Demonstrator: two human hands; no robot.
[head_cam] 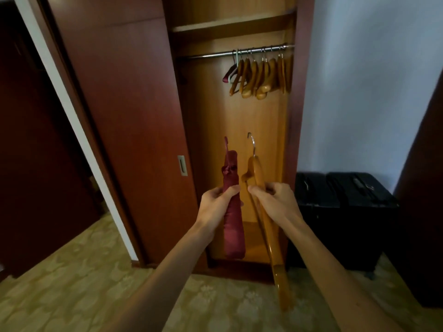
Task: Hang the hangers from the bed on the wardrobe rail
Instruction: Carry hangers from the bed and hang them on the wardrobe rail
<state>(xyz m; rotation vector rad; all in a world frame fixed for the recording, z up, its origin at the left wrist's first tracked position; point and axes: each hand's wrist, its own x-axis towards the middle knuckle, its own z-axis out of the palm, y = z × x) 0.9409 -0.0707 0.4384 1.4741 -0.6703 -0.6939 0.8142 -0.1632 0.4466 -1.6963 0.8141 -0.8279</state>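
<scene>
Wardrobe [239, 144] stood open, sliding door [124, 116] pushed to the left; black suitcases [345, 200] sat on the floor to its right. Rail [211, 54] ran under the shelf, left half bare, a cluster of hung hangers [260, 75] bunched at the right end. Both hands were raised in front of the opening, well below the rail. Left hand [217, 207] was closed around a padded maroon hanger [232, 207], hook up. Right hand [275, 200] gripped a wooden hanger [261, 202], its metal hook [252, 143] up, lower arm trailing toward the floor. Judged step: carry done, hanging not begun. Next move likely calls for lifting one hanger, turning its hook square to the rail and dropping it over the bare stretch.
</scene>
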